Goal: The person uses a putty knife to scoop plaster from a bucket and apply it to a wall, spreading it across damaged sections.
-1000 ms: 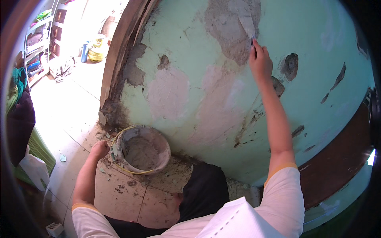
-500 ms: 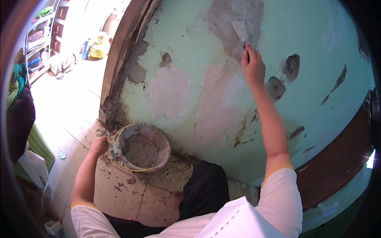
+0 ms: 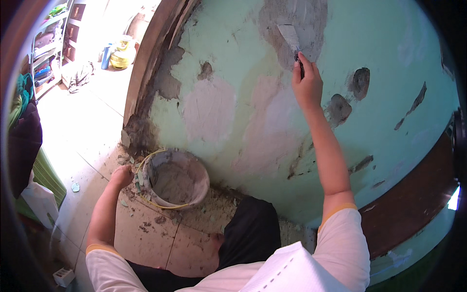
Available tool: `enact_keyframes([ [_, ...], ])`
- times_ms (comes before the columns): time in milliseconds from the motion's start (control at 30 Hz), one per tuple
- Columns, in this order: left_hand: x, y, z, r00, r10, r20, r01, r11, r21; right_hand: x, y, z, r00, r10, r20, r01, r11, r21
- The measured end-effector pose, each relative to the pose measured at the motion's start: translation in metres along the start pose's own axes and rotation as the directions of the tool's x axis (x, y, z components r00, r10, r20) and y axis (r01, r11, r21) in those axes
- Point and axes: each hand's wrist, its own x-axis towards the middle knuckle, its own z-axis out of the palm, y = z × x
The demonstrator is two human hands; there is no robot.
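Note:
My right hand (image 3: 308, 83) is raised to the upper part of the green wall (image 3: 233, 53). It grips the dark handle of a putty knife (image 3: 289, 36), whose pale blade lies at a slant over a grey plaster patch (image 3: 311, 24). My left hand (image 3: 122, 176) is closed like a fist, low at the left, beside the yellow handle (image 3: 139, 168) of a bucket (image 3: 206, 182). Whether its fingers hold anything is hidden. Grey plaster mix (image 3: 172, 182) sits in the bucket, which stands on the floor against the wall.
A wooden door frame (image 3: 146, 68) borders the wall at the left. Chips and crumbs lie on the tiled floor (image 3: 151, 243) around the bucket. Holes (image 3: 360, 83) and paler patches (image 3: 209, 109) mark the wall. My dark-clothed knee (image 3: 253, 228) is near it.
My right hand has shifted slightly left and down. The putty knife's blade has moved left and tilts more, showing more clearly. My left hand and the bucket stay almost where they were.

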Motion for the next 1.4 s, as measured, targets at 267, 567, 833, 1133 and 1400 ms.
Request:
enact_keyframes([
  [267, 0.000, 0.002, 0.006, 1.000, 0.023, 0.005, -0.022, 0.998, -0.062, -0.027, 0.023, 0.000, 0.996, -0.033, 0.078, 0.054, 0.958, -0.283],
  [567, -0.006, -0.010, 0.010, 0.998, -0.003, 0.060, 0.006, 0.999, -0.038, 0.061, 0.039, 0.005, 0.981, -0.116, -0.156, 0.086, 0.979, -0.187],
  [833, 0.002, -0.014, 0.019, 1.000, -0.009, -0.009, 0.008, 0.999, -0.043, -0.003, 0.056, -0.009, 0.999, -0.032, 0.043, 0.041, 0.973, -0.228],
  [1133, -0.001, -0.015, 0.017, 0.999, 0.002, 0.038, -0.001, 0.999, -0.032, 0.086, 0.053, -0.007, 0.980, -0.128, -0.152, 0.095, 0.974, -0.208],
  [1400, 0.004, -0.017, 0.012, 0.999, -0.026, -0.038, 0.024, 0.998, -0.055, -0.026, 0.043, -0.018, 0.998, -0.033, 0.045, 0.040, 0.985, -0.166],
])
